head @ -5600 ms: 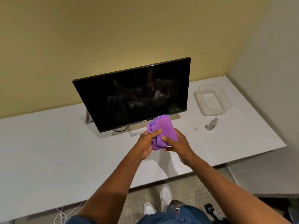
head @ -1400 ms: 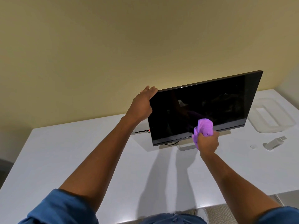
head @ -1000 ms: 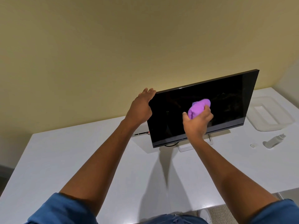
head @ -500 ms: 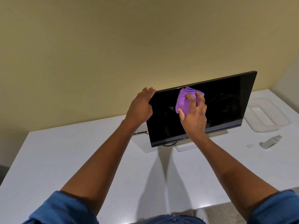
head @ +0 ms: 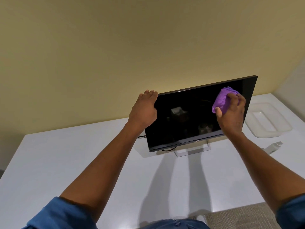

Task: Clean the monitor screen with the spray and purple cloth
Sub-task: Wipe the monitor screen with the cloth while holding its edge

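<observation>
A black monitor [head: 186, 119] stands on a white table, its screen dark and facing me. My left hand [head: 144, 111] grips the monitor's upper left corner, fingers curled over the top edge. My right hand [head: 231, 113] holds the bunched purple cloth [head: 222, 100] against the upper right part of the screen. The small white spray bottle [head: 274, 147] lies on its side on the table to the right of the monitor, partly hidden by my right forearm.
The white table [head: 66, 159] runs along a yellow wall [head: 115, 55]. A shallow white tray [head: 270, 119] sits at the back right. The monitor's silver stand [head: 192, 150] and a dark cable show under the screen. Carpet appears beyond the table's near right corner.
My right hand has carried the cloth across the screen from the upper middle to the upper right. My left hand keeps its hold on the top left corner.
</observation>
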